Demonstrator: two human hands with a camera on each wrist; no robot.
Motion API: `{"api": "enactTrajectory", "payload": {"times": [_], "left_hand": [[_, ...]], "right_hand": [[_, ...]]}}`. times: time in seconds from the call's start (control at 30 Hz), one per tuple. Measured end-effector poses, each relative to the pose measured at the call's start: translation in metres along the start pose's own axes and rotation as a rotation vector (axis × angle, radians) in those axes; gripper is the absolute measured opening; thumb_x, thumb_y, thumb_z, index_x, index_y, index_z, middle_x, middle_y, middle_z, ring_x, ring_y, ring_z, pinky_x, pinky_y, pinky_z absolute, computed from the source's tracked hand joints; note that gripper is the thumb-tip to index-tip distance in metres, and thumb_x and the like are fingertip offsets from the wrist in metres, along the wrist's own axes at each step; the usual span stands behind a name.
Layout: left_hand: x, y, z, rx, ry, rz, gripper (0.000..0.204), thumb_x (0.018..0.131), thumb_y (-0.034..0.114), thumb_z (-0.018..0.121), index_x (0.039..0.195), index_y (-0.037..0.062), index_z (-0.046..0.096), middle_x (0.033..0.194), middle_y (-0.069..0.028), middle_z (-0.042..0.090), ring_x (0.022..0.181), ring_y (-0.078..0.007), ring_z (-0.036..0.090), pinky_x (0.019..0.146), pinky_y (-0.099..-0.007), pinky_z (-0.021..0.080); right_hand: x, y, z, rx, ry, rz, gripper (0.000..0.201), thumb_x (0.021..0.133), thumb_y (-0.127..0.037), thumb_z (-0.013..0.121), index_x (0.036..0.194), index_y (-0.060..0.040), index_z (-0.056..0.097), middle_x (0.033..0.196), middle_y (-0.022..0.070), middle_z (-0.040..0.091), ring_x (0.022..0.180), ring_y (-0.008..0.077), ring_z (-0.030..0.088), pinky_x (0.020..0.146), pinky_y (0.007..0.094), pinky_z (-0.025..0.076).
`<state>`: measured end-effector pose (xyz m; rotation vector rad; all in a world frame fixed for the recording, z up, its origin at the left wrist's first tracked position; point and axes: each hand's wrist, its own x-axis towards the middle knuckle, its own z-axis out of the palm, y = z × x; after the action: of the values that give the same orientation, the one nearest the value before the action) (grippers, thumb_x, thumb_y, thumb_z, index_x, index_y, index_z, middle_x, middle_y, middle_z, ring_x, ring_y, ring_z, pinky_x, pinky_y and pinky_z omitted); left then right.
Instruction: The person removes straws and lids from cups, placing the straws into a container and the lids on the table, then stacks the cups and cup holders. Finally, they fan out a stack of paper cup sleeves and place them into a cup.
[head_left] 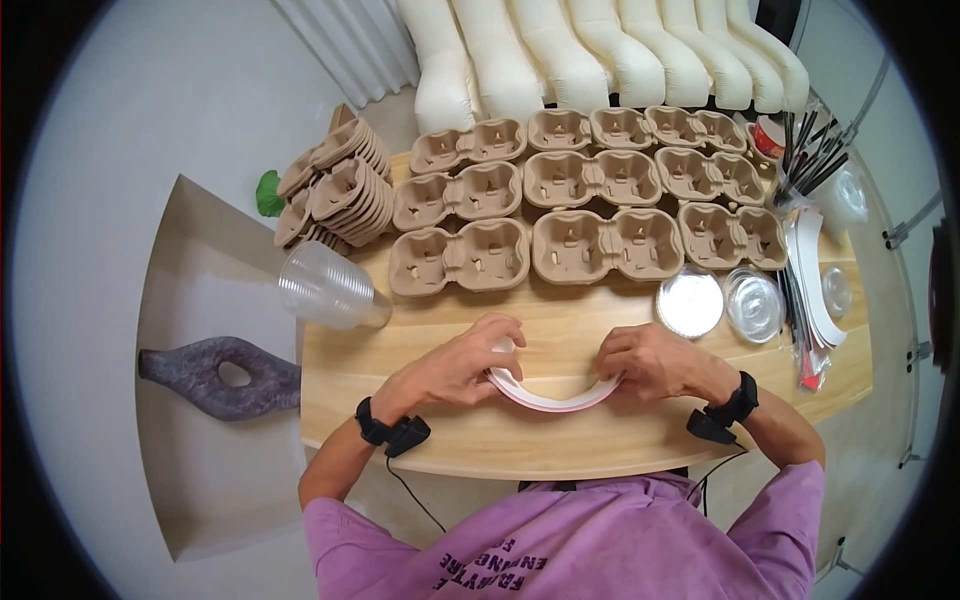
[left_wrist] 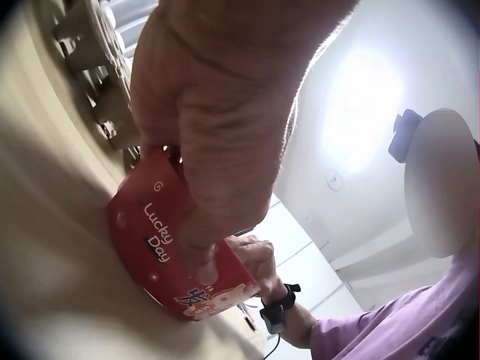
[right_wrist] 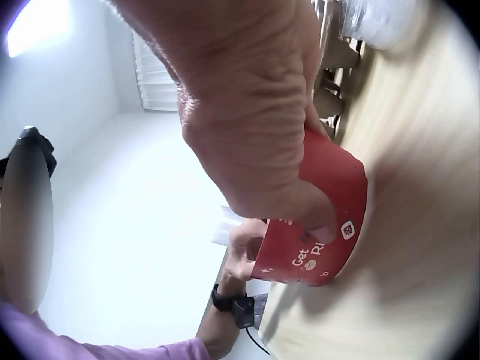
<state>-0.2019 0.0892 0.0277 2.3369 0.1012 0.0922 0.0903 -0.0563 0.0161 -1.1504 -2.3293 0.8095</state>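
Both hands hold one red printed paper cup sleeve (head_left: 553,406), bent into a U that bows toward the body, its white inner side showing from above. The left hand (head_left: 468,362) pinches one end, thumb on the printed face beside the words "Lucky Day" on the sleeve (left_wrist: 142,251). At the other end the right hand (head_left: 655,362) grips it, thumb across the print on the red sleeve (right_wrist: 334,176). The sleeve stands on edge low over the wooden table (head_left: 450,440), near its front edge. Fingers behind the sleeve are partly hidden in the wrist views.
Rows of brown pulp cup carriers (head_left: 605,245) stand across the table's far half, with stacked carriers (head_left: 350,195) at left. Nested clear plastic cups (head_left: 325,285) lie tipped below that stack. Right of the hands are clear lids (head_left: 690,302), flat sleeves (head_left: 815,280) and black straws (head_left: 805,155).
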Motion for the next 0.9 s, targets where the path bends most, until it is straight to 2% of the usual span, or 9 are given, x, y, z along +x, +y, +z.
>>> {"api": "enactTrajectory", "payload": {"times": [0.13, 0.3, 0.33, 0.4, 0.5, 0.57, 0.63, 0.7, 0.9], "left_hand": [[-0.010, -0.009, 0.006, -0.006, 0.106, -0.031, 0.030, 0.065, 0.001, 0.073, 0.094, 0.0070, 0.069, 0.118, -0.0108, 0.054, 0.120, -0.0330, 0.047, 0.098, -0.0435, 0.043], [-0.025, -0.020, 0.016, -0.056, 0.285, -0.175, 0.028, 0.067, 0.012, 0.083, 0.092, 0.0070, 0.071, 0.107, -0.0063, 0.060, 0.109, -0.0273, 0.051, 0.093, -0.0389, 0.044], [-0.026, -0.019, 0.017, -0.078, 0.349, -0.230, 0.027, 0.069, 0.015, 0.084, 0.091, 0.0058, 0.072, 0.101, -0.0060, 0.061, 0.104, -0.0262, 0.052, 0.090, -0.0379, 0.045], [-0.029, -0.018, 0.020, -0.101, 0.414, -0.289, 0.027, 0.070, 0.017, 0.085, 0.090, 0.0045, 0.072, 0.094, -0.0056, 0.063, 0.100, -0.0251, 0.054, 0.086, -0.0368, 0.046], [-0.032, -0.016, 0.023, -0.005, 0.512, -0.329, 0.025, 0.074, 0.020, 0.084, 0.088, 0.0024, 0.073, 0.084, -0.0065, 0.063, 0.088, -0.0235, 0.056, 0.079, -0.0352, 0.048], [-0.033, -0.010, 0.023, 0.019, 0.544, -0.467, 0.027, 0.075, 0.023, 0.084, 0.089, 0.0014, 0.074, 0.079, -0.0073, 0.064, 0.080, -0.0225, 0.057, 0.071, -0.0340, 0.049], [-0.033, -0.009, 0.025, 0.008, 0.576, -0.471, 0.028, 0.076, 0.023, 0.084, 0.090, 0.0010, 0.074, 0.079, -0.0075, 0.064, 0.077, -0.0207, 0.057, 0.068, -0.0325, 0.049], [-0.034, -0.009, 0.025, 0.000, 0.609, -0.470, 0.029, 0.076, 0.023, 0.084, 0.091, 0.0006, 0.074, 0.079, -0.0077, 0.065, 0.074, -0.0188, 0.058, 0.065, -0.0310, 0.049], [-0.038, -0.021, 0.033, -0.190, 0.650, -0.548, 0.032, 0.077, 0.020, 0.084, 0.098, -0.0011, 0.073, 0.088, -0.0098, 0.070, 0.078, -0.0153, 0.065, 0.071, -0.0281, 0.052]], "right_hand": [[-0.008, 0.009, 0.005, 0.001, 0.046, 0.007, 0.017, 0.074, -0.009, 0.074, 0.091, -0.0052, 0.071, 0.090, 0.0092, 0.069, 0.089, 0.0274, 0.066, 0.077, 0.0378, 0.054], [-0.011, 0.003, 0.009, 0.181, 0.202, 0.261, 0.022, 0.083, -0.021, 0.075, 0.094, -0.0032, 0.070, 0.077, 0.0140, 0.069, 0.067, 0.0302, 0.066, 0.063, 0.0368, 0.052], [-0.012, 0.001, 0.012, 0.182, 0.202, 0.261, 0.022, 0.083, -0.021, 0.075, 0.094, -0.0032, 0.070, 0.077, 0.0140, 0.069, 0.067, 0.0302, 0.066, 0.063, 0.0368, 0.052], [-0.010, -0.001, 0.019, 0.315, 0.288, 0.507, 0.026, 0.082, -0.024, 0.077, 0.094, -0.0012, 0.070, 0.074, 0.0169, 0.069, 0.063, 0.0283, 0.066, 0.061, 0.0353, 0.051], [-0.005, -0.008, 0.024, 0.263, 0.348, 0.593, 0.031, 0.081, -0.025, 0.078, 0.096, 0.0005, 0.070, 0.073, 0.0181, 0.069, 0.062, 0.0259, 0.066, 0.060, 0.0348, 0.051], [-0.001, -0.015, 0.021, 0.258, 0.358, 0.620, 0.032, 0.080, -0.024, 0.079, 0.097, 0.0012, 0.070, 0.073, 0.0181, 0.069, 0.061, 0.0256, 0.066, 0.060, 0.0345, 0.051], [0.002, -0.016, 0.020, 0.249, 0.368, 0.643, 0.033, 0.079, -0.024, 0.079, 0.099, 0.0019, 0.071, 0.073, 0.0182, 0.070, 0.061, 0.0253, 0.066, 0.060, 0.0343, 0.052], [0.005, -0.013, 0.020, 0.287, 0.403, 0.684, 0.034, 0.077, -0.022, 0.081, 0.098, 0.0040, 0.071, 0.075, 0.0158, 0.072, 0.063, 0.0165, 0.067, 0.060, 0.0297, 0.053], [0.009, -0.013, 0.026, 0.222, 0.443, 0.713, 0.034, 0.077, -0.020, 0.081, 0.098, 0.0046, 0.071, 0.075, 0.0163, 0.072, 0.064, 0.0169, 0.068, 0.061, 0.0298, 0.055]]}}
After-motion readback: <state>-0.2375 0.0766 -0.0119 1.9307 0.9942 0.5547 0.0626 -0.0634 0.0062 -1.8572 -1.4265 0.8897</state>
